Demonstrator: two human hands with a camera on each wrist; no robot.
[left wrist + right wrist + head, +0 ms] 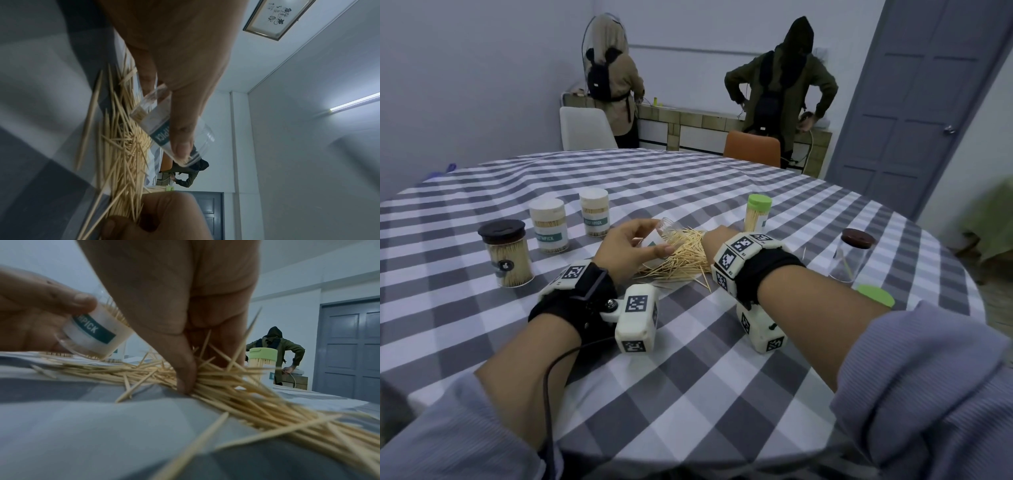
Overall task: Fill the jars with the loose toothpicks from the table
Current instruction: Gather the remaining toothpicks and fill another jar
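Observation:
A pile of loose toothpicks (681, 255) lies mid-table on the grey checked cloth (688, 359). My left hand (631, 248) grips a clear labelled jar (655, 236), tilted with its mouth over the pile; the jar (164, 128) is held between thumb and fingers, and in the right wrist view the jar (96, 332) has a few toothpicks inside. My right hand (186, 353) is down in the toothpicks (236, 386), thumb and fingers pinching a bunch. In the head view its fingers are hidden behind the wrist band (743, 260).
Filled jars stand at left: a dark-lidded one (506, 253) and two white-topped ones (549, 226) (594, 212). A green-lidded jar (756, 214) stands behind the pile. A nearly empty brown-lidded jar (851, 255) and a loose green lid (876, 296) are at right. Two people stand at the far counter.

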